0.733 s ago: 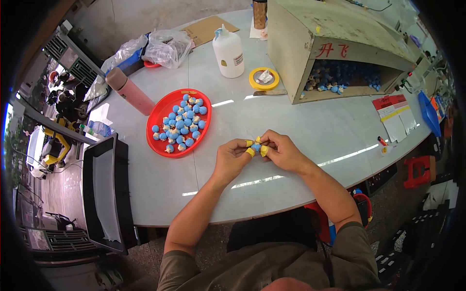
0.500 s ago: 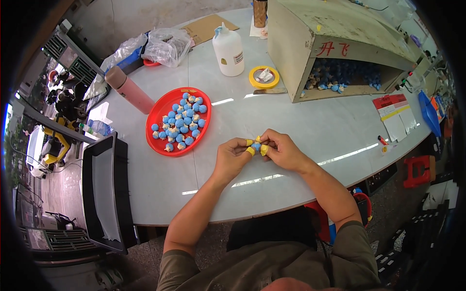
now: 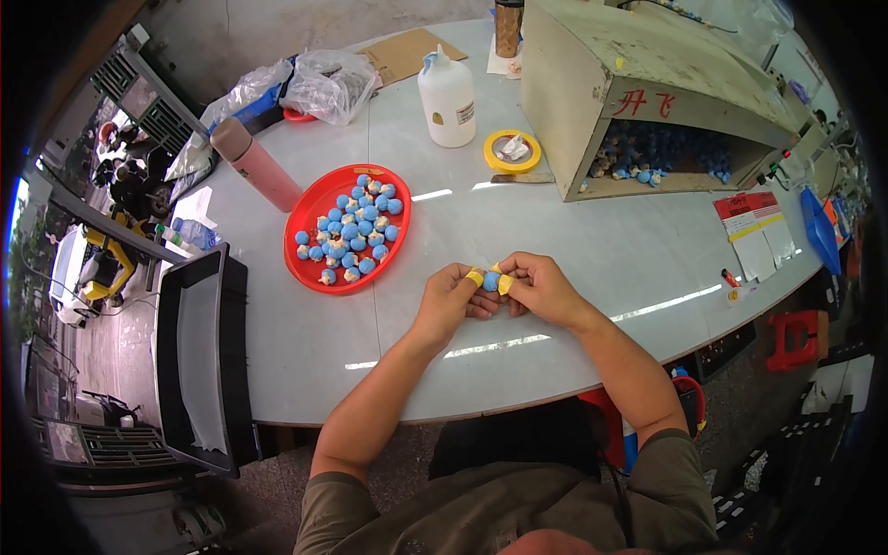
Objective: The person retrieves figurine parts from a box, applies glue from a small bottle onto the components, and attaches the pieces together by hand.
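The left hand (image 3: 450, 298) and right hand (image 3: 546, 291) pinch one small blue ball (image 3: 491, 282) — more balls (image 3: 350, 231) sit in a red tray (image 3: 313, 202).

From the middle of the view, two large red characters (image 3: 645, 103) stand above the opening of the beige box (image 3: 558, 83) between one and two o'clock. At twelve, the white bottle (image 3: 448, 88) bears a small label (image 3: 464, 114), too small to read. Toward three, the red-topped sheet (image 3: 747, 205) on the desk (image 3: 601, 245) carries small, illegible print.
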{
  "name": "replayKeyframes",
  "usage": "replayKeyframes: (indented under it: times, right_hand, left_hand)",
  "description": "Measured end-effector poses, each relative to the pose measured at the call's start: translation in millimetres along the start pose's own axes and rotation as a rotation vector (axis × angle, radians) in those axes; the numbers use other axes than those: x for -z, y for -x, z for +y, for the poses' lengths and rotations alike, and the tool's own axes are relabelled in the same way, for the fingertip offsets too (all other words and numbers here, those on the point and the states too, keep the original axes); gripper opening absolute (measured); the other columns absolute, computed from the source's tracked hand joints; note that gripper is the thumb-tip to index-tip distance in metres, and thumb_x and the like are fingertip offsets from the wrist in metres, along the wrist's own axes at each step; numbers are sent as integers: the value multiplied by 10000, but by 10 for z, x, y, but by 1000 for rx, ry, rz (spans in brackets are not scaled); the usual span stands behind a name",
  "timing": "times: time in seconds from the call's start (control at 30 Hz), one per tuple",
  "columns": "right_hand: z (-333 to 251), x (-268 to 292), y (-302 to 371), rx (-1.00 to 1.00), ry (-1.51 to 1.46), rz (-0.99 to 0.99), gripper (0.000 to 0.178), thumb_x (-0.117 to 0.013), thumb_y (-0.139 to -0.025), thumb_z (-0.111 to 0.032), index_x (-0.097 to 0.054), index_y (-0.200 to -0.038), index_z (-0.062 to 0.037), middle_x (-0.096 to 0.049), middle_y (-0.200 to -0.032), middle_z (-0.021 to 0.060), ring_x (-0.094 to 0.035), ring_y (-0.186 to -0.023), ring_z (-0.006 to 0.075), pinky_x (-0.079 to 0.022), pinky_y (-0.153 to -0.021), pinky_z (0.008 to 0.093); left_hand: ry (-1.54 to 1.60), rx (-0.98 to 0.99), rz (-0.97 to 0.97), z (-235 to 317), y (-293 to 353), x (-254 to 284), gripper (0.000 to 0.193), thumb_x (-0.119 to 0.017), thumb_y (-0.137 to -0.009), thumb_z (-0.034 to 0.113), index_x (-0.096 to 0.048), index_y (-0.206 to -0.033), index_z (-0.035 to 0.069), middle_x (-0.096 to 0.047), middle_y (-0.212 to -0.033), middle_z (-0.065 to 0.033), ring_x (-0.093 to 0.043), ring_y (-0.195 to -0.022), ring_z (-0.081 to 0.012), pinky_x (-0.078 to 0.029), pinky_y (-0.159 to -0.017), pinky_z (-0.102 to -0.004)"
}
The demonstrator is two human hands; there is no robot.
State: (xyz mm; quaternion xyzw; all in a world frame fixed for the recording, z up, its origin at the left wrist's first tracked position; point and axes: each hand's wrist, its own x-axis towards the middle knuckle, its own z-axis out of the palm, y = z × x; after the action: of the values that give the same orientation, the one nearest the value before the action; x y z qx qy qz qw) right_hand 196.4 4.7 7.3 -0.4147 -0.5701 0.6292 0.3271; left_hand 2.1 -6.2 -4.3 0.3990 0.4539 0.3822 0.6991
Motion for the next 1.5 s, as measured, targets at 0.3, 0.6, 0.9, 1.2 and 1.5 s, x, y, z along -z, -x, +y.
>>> replayKeyframes:
  times: [0.3, 0.6, 0.9, 1.2, 1.5]
  right_hand:
    - [20, 32, -4, -36, 6, 22, 161, -551, -927, -98, -593, -1028, 20, -623, -756, 48, -573, -557, 88, -466, -497, 220]
    - [36, -45, -43, -4, 54, 53, 132, -554, -910, -58, -584, -1002, 32, -626, -773, 48, -580, -586, 78, -478, -520, 213]
    - [45, -33, -48, 79, -96, 142, 202, -552, -922, -63, -572, -1105, 20, -609, -830, 34, -554, -618, 64, -469, -552, 210]
    - [-57, 987, -101, 104, -555, 702, 353, -545, -839, -38, -506, -1189, -56, -584, -905, 37, -566, -644, 110, -431, -549, 244]
    - [73, 2263, -197, -8, 1016, 1332, 436, -643, -781, -81, -516, -1198, -69, -566, -1089, 166, -586, -1004, 378, -486, -867, 444]
  left_hand:
    - [16, -29, -51, -6, 15, -24, 256, -518, -904, 58, -512, -1118, -82, -684, -954, -195, -686, -819, -207, -558, -740, -284]
    - [-27, -77, -23, -64, -1, 15, 271, -583, -914, 94, -531, -1113, -82, -681, -948, -158, -683, -809, -181, -557, -724, -266]
    - [359, -115, 148, 10, -51, 130, 277, -572, -956, 177, -522, -1126, -35, -641, -1043, -134, -649, -938, -177, -538, -790, -241]
    - [977, -383, 336, 310, -157, 820, 446, -307, -1046, 220, -380, -1321, -124, -515, -1309, -191, -538, -1212, -259, -543, -961, -272]
    - [794, -363, 287, 317, -75, 504, 436, -244, -1027, 238, -375, -1283, -90, -546, -1278, -205, -593, -1136, -259, -563, -889, -294]
